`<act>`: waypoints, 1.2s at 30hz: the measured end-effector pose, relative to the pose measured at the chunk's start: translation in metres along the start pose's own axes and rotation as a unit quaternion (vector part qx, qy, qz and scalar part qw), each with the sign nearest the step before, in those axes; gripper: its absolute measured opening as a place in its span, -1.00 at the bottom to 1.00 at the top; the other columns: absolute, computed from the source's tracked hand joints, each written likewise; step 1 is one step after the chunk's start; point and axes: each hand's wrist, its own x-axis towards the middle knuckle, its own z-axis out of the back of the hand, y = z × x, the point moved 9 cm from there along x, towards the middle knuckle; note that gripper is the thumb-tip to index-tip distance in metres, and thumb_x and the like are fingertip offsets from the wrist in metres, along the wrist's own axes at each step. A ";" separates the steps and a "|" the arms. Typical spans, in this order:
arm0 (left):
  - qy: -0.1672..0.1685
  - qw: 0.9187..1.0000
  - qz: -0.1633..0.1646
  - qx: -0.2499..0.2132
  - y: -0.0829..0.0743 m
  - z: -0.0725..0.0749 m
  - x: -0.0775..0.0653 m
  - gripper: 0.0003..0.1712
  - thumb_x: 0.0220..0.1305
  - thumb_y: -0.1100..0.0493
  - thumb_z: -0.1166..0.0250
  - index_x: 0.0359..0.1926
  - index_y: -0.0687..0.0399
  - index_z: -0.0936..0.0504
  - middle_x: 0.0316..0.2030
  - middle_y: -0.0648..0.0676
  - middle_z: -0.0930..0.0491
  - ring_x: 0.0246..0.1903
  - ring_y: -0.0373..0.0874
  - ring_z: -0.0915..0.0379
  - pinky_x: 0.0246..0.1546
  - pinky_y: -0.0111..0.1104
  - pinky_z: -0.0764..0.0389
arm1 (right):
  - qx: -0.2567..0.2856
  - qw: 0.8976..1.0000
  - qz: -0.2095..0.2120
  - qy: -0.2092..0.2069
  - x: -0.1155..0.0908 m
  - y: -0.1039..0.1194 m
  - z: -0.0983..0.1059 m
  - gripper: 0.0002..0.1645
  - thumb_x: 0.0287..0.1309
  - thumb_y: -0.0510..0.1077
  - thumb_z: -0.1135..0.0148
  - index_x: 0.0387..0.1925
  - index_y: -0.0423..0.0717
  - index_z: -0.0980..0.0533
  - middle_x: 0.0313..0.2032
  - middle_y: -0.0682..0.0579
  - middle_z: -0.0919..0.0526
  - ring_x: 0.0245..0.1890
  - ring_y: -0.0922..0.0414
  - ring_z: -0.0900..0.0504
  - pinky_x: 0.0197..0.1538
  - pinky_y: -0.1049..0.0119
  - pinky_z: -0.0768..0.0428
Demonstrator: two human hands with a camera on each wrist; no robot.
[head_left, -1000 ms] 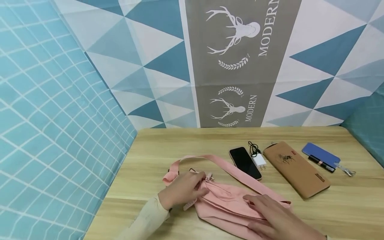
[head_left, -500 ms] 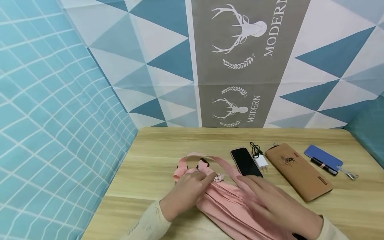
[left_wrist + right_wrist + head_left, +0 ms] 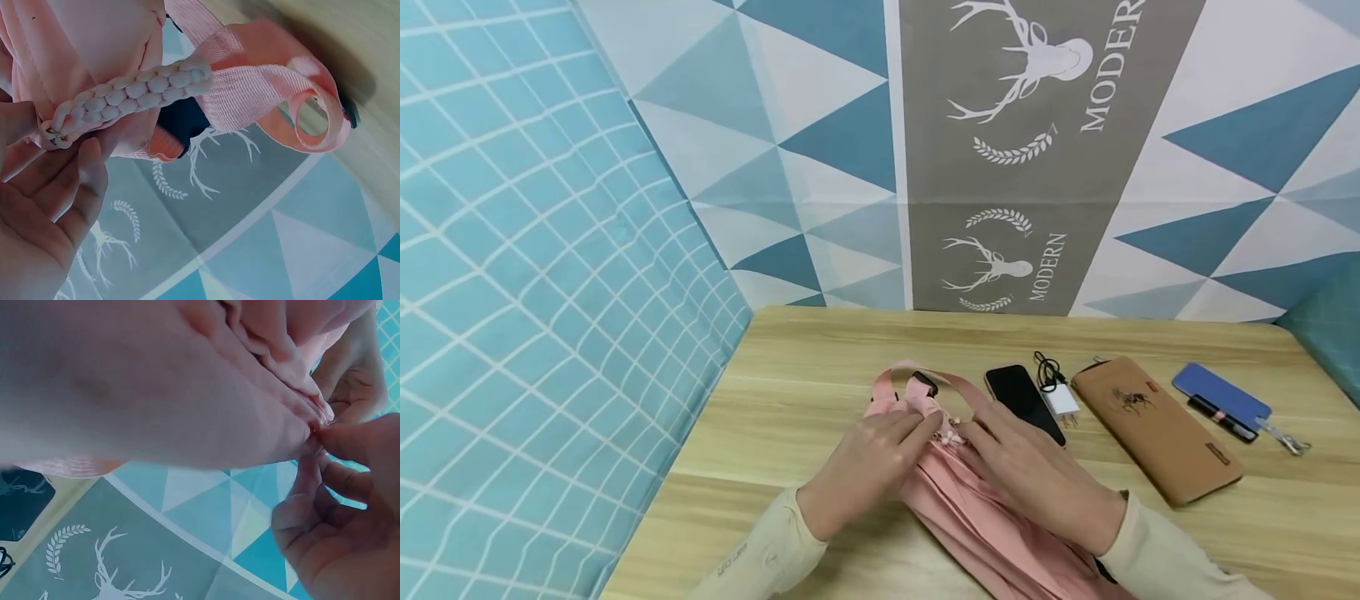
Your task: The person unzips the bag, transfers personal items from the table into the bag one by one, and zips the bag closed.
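Observation:
A pink fabric bag [image 3: 970,517] lies lengthwise on the table, its strap [image 3: 951,379] looped behind it. At its far end my left hand [image 3: 868,467] grips the fabric with bent fingers. My right hand [image 3: 1037,475] meets it there, and in the right wrist view its thumb and finger pinch the bag's gathered edge [image 3: 322,412]. Whether a zipper pull sits inside that pinch is hidden. Close to the fingers, a pale braided charm [image 3: 137,90] hangs from a small metal ring in the left wrist view. A black buckle [image 3: 923,383] stands at the bag's tip.
Behind and right of the bag lie a black phone [image 3: 1022,404], a white charger [image 3: 1060,400] with black cable, a tan wallet [image 3: 1157,429] and a blue card holder [image 3: 1221,392] with a dark pen-like stick and metal clip. A patterned wall covering borders the table's back.
My right hand has left the bag's near right part and come forward-left to the end beside my left hand. The bag has been turned, its far end shifting right, and its top has drawn together.

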 end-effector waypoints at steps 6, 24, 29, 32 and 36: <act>0.020 1.000 0.013 -0.011 0.008 -0.001 -0.003 -0.60 0.29 0.37 -0.19 0.15 0.19 -0.58 -0.18 0.05 -0.67 -0.20 -0.13 -0.64 -0.13 -0.32 -0.64 | -0.006 1.000 -0.007 -0.014 -0.006 -0.003 0.000 -0.73 0.45 -0.01 0.15 -0.28 0.02 -0.45 -0.05 0.03 -0.49 -0.36 0.19 -0.35 -0.28 0.34 -0.44; -0.018 0.997 0.068 -0.011 0.046 0.027 -0.007 -0.68 0.29 0.38 -0.23 0.05 0.16 -0.64 -0.32 0.08 -0.65 -0.39 -0.10 -0.63 -0.36 -0.29 -0.66 | 0.059 0.996 -0.054 -0.049 -0.065 -0.010 0.008 -0.83 0.01 -0.18 -0.27 -0.35 0.16 -0.51 -0.40 0.34 -0.32 -0.48 0.43 -0.22 -0.42 0.56 -0.27; -0.023 0.997 0.080 -0.003 0.057 0.033 -0.013 -0.62 0.20 0.42 -0.31 0.05 0.15 -0.65 -0.35 0.10 -0.65 -0.39 -0.08 -0.63 -0.43 -0.27 -0.65 | 0.074 0.992 -0.099 -0.011 -0.081 -0.009 0.000 -0.76 -0.01 -0.19 -0.36 -0.35 0.22 -0.52 -0.41 0.38 -0.32 -0.50 0.48 -0.23 -0.43 0.62 -0.26; -0.024 0.996 0.087 0.010 0.065 0.037 -0.015 -0.59 0.17 0.43 -0.33 0.06 0.16 -0.65 -0.38 0.10 -0.64 -0.41 -0.07 -0.61 -0.45 -0.26 -0.65 | 0.086 0.983 -0.149 0.057 -0.096 -0.014 -0.012 -0.84 0.13 -0.11 -0.34 -0.22 0.17 -0.64 -0.36 0.37 -0.44 -0.45 0.50 -0.32 -0.42 0.55 -0.38; -0.027 0.993 0.112 0.022 0.078 0.041 -0.017 -0.59 0.16 0.43 -0.37 0.05 0.13 -0.67 -0.35 0.11 -0.67 -0.38 -0.03 -0.62 -0.41 -0.21 -0.66 | 0.095 0.973 -0.175 0.114 -0.115 -0.017 -0.030 -0.69 0.23 -0.06 -0.30 0.00 0.04 -0.68 -0.22 0.28 -0.60 -0.31 0.47 -0.47 -0.33 0.38 -0.58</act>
